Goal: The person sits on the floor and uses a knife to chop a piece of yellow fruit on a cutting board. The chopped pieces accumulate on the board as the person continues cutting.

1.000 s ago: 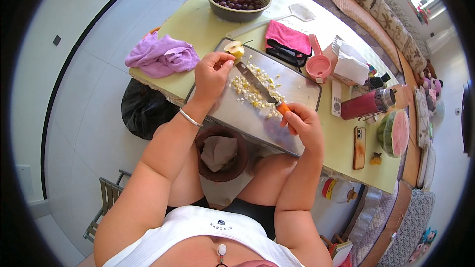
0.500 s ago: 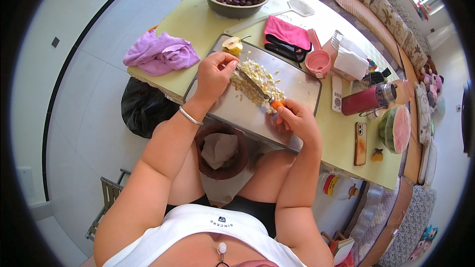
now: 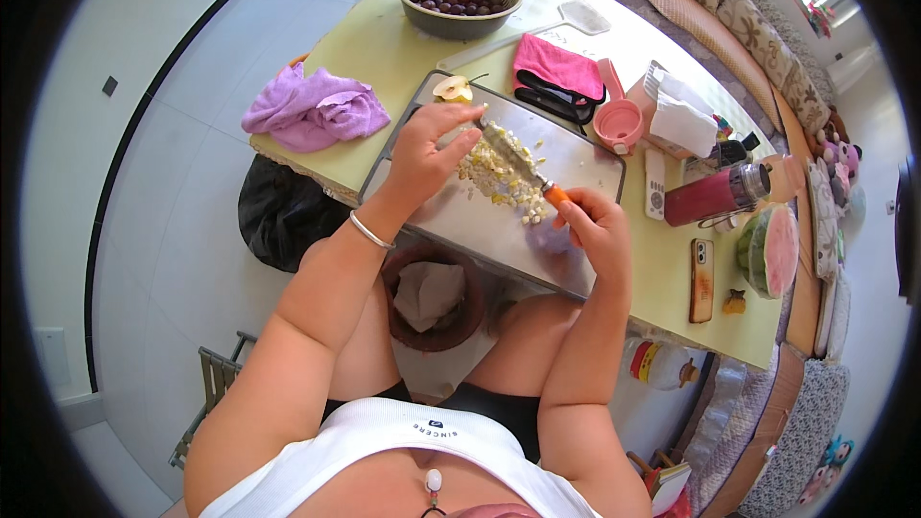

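My right hand is closed round the orange handle of a knife. The blade slants up and left over a heap of chopped pale-yellow fruit on a metal cutting board with a dark rim. At the blade's tip, the fingers and thumb of my left hand pinch the knife. Just beyond that hand, a halved pale-yellow fruit with a thin stem, like a pear, lies cut face up at the board's far left corner.
A purple cloth lies left of the board. Behind stand a colander of dark round fruit, a white spatula and a pink cloth. To the right are a pink cup, bottle, phone and cut watermelon.
Both hands and the knife have shifted slightly right, the blade lifting a little off the chopped fruit. My left fingers have straightened and spread somewhat at the blade's tip.
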`<state>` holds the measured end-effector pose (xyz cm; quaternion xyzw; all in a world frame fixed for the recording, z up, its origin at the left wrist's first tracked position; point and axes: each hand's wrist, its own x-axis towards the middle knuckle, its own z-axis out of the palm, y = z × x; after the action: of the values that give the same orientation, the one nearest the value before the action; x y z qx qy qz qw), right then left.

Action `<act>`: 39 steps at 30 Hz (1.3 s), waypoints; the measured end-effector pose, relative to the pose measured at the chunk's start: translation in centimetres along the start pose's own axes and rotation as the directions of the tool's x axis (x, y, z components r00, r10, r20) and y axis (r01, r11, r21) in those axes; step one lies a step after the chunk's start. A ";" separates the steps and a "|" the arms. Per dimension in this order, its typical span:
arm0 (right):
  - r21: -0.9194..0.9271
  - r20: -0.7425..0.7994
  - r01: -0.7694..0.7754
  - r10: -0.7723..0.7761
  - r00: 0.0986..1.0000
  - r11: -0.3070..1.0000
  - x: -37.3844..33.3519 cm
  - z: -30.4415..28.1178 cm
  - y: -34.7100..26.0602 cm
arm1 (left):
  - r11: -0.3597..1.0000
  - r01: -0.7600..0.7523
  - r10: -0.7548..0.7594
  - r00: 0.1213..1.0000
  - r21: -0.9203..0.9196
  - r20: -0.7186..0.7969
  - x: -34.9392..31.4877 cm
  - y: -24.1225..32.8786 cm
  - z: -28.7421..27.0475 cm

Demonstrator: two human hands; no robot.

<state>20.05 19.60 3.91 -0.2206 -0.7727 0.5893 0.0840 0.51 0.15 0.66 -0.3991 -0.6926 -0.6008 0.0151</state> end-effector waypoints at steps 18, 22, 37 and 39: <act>0.077 -0.102 0.129 -0.121 0.987 0.989 -0.4 -0.4 0.2 | 1.000 0.002 -0.003 0.996 -0.013 -0.089 0.0 0.9 0.6; 0.313 -0.269 0.345 -0.266 0.926 0.885 -1.0 0.2 -0.6 | 1.000 -0.022 0.021 0.974 -0.001 -0.227 -0.1 1.1 0.1; -0.081 -0.068 -0.032 0.026 0.997 0.996 0.3 0.5 0.4 | 0.981 0.094 -0.078 0.992 0.167 -0.101 -0.5 -0.7 1.0; -0.098 -0.066 -0.027 0.020 0.998 0.995 0.3 0.4 0.4 | 0.979 0.151 -0.140 0.986 0.134 -0.086 -0.5 -0.5 1.0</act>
<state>19.69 19.44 3.37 -0.2525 -0.7952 0.5437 0.0910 1.00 0.73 -0.23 -0.3222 -0.7592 -0.5649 0.0253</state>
